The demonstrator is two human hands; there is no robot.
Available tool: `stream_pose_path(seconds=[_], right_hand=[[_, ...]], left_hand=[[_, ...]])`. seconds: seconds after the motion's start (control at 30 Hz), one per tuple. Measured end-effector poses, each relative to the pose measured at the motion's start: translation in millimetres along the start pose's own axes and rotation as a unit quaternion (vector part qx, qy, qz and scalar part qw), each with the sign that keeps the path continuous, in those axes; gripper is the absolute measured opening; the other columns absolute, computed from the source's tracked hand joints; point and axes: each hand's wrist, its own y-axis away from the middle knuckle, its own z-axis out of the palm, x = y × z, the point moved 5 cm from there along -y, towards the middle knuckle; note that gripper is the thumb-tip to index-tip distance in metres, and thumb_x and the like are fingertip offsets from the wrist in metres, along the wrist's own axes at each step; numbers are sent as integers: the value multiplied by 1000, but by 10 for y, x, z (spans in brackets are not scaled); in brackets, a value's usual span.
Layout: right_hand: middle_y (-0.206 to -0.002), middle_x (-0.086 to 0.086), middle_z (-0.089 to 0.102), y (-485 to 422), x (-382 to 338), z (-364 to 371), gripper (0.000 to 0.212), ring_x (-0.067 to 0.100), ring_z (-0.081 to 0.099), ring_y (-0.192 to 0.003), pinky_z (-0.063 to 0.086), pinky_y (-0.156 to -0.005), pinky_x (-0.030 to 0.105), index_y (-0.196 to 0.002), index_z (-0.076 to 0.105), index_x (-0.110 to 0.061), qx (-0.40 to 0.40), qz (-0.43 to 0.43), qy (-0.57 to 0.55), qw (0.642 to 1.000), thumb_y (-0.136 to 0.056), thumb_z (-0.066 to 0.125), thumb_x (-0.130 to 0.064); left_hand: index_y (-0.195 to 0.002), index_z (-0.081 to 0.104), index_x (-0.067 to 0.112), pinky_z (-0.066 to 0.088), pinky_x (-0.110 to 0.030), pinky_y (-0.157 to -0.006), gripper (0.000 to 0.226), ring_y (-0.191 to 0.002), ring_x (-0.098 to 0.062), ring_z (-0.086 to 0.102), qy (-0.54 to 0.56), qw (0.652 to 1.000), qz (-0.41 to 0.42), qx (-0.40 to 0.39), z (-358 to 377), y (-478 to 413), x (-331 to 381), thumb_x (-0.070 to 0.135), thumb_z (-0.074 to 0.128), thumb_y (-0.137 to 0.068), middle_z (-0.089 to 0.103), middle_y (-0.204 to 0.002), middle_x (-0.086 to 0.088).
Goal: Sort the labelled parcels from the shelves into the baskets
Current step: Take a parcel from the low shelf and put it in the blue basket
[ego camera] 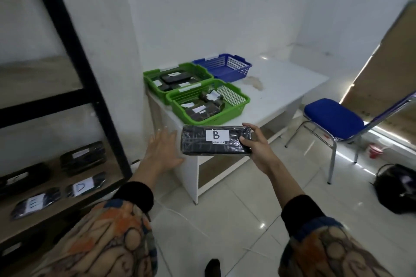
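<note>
White table (281, 87) stands against the wall. Blue chair (333, 119) is just right of the table; red cup (374, 150) and black bag (398, 189) lie beyond it on the floor.

3 baskets (234, 99) on table (292, 83), shelves (74, 96) left

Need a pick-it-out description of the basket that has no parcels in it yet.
Start at the white table standing against the wall, where three plastic baskets cluster at its left end. The one you want is the blue basket, farthest back by the wall, beside the far green basket. It is the only blue one, and no parcels show inside it, while both green baskets hold black wrapped parcels.
</note>
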Motion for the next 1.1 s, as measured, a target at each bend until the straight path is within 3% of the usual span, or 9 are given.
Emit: stream_pose_path(seconds=[0.13,0.3,0.57,0.73,0.93,1.1], right_hand=[[-102,9,66,-796,-193,-316,43,23,65,-85,56,-74,32,-123,48,-24,14,10,-14,1000,-91,51,6],[-101,10,64,-1812,-542,-597,40,21,65,-80,58,-60,25,-118,49,-22,33,13,-23,999,-91,51,7],[-101,8,63,-3277,-867,-923,39,19,65,-77,57,-60,28,-115,49,-25,21,11,-11,1000,-91,51,5],[-104,5,63,-4362,-941,-1116,38,21,66,-83,60,-62,29,-116,50,-24,-6,13,-11,1000,-91,52,5],[-117,12,61,-5808,-859,-1353,33,22,65,-86,57,-63,30,-109,50,-24,-14,67,18,998,-91,52,3],[-102,4,61,-6751,-848,-1409,32,14,63,-76,54,-55,27,-111,46,-21,-15,103,74,992,-91,53,2]], left_hand=[[-152,8,15,10,-48,-120,98,-146,-33,9,-5,1000,6,-11,-44,-908,222,57,60,-81,8,-158,-17],[-152,8,17,10,-47,-119,96,-146,-33,11,-12,1000,0,-22,-186,-1950,430,61,57,-82,6,-159,-14],[-152,11,14,10,-49,-120,95,-146,-33,13,-11,1000,-5,-8,-310,-3236,698,60,56,-82,10,-158,-17],[-152,8,16,7,-47,-119,95,-147,-32,10,-1,999,-44,-14,-236,-4055,849,60,55,-83,4,-159,-15],[-152,10,14,7,-47,-120,94,-146,-33,11,29,993,-106,-38,-66,-5075,1076,61,54,-83,7,-159,-15],[-153,5,18,3,-46,-120,96,-148,-29,6,60,986,-145,-52,11,-5746,1198,65,51,-83,1,-160,-14]])
